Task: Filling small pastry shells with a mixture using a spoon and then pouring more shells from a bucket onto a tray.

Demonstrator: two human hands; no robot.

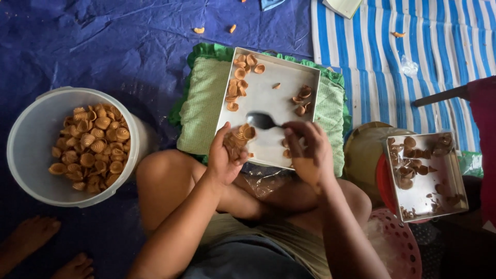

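Blue tarp (129,46): white bucket (31,139) left, second tray (454,175) right of hands

**Soft daylight, dim at the lower edge**

The light is soft and even, probably daylight from above. The metal tray (268,103) reflects a pale sheen without hard glare, and the blue tarp (103,41) shows small shiny wrinkles. Shadows are weak. The lower corners are dark. The right hand (307,152) is a little blurred; the white bucket (31,139) curves slightly from lens distortion.
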